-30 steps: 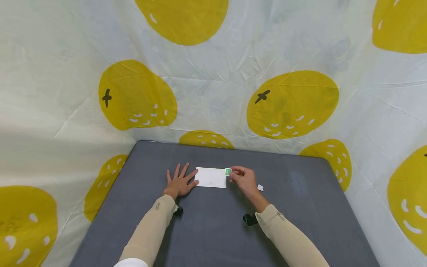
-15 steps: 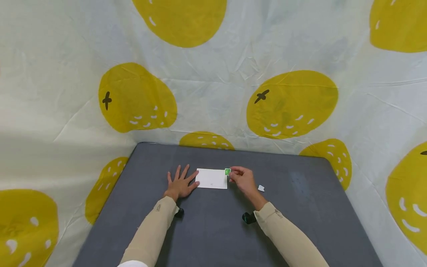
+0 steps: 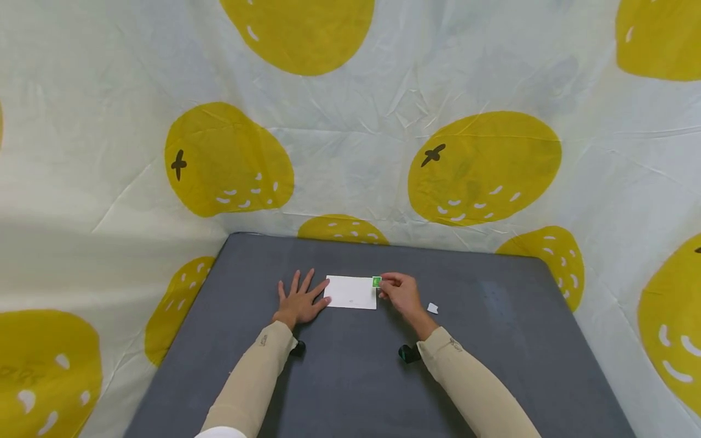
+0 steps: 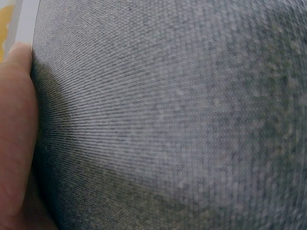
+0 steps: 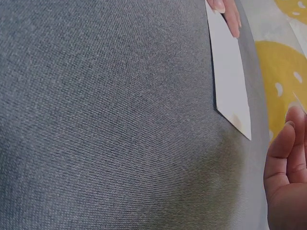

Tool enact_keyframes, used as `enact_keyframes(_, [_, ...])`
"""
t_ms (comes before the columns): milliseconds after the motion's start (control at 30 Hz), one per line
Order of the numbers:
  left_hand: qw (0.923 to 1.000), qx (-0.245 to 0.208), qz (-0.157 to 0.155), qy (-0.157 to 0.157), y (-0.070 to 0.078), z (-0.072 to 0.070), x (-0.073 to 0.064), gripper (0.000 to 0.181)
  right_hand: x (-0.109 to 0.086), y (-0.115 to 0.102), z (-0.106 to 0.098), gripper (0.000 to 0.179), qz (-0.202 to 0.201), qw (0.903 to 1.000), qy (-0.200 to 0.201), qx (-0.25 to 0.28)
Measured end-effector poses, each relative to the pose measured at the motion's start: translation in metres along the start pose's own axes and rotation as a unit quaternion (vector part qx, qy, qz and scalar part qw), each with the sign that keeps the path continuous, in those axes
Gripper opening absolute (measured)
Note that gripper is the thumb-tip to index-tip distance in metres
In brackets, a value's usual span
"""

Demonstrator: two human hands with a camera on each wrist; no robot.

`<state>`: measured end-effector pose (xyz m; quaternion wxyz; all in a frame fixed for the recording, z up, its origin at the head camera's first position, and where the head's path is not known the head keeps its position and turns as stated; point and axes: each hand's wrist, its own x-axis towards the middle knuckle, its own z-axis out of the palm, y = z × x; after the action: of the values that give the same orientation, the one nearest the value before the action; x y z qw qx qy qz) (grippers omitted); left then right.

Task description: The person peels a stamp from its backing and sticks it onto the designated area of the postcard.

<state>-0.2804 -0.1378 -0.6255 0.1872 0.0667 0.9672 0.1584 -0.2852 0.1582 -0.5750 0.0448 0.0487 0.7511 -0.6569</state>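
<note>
A white envelope (image 3: 350, 292) lies flat on the grey table. My left hand (image 3: 299, 303) rests with fingers spread at its left end, index finger and thumb touching the edge. In the left wrist view, the thumb (image 4: 20, 57) meets a strip of white paper. Above the envelope's upper right corner, my right hand (image 3: 401, 294) pinches a small green stamp (image 3: 376, 281) with a white border, which overlaps that corner in the head view. From the right wrist, curled fingers and thumb (image 5: 280, 153) show beyond the envelope's near end; the stamp's face is hidden there.
A small white paper scrap (image 3: 432, 308) lies on the table (image 3: 350, 377) right of my right wrist. Behind the far table edge hangs a pale cloth (image 3: 350, 164) printed with large yellow fruit. Dark wrist cameras sit under both forearms.
The stamp has shifted slightly left, further over the envelope's corner, with my right hand. My left hand and the envelope keep their places; the head view sways slightly.
</note>
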Motion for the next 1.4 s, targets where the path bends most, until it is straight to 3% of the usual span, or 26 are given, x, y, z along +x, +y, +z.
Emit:
enact_keyframes(467, [1.0000,-0.001,0.000,-0.003,0.002,-0.001,-0.002,0.071,0.008,-0.008,0.002,0.027,0.030,0.9986,-0.027,-0.036])
enact_keyframes(700, [1.0000,0.000,0.006,0.005,0.006,-0.001,-0.002,0.070,0.013,0.001,0.002,0.027,0.044,0.9979,-0.022,-0.043])
enact_keyframes(933, [0.9999,-0.001,0.003,0.017,0.008,-0.003,-0.010,0.066,0.017,0.008,0.004,0.028,0.058,0.9957,-0.045,-0.057])
enact_keyframes(1400, [0.9998,0.014,0.002,0.017,0.012,-0.011,-0.014,0.065,0.022,0.009,0.008,0.026,0.065,0.9936,-0.036,-0.085])
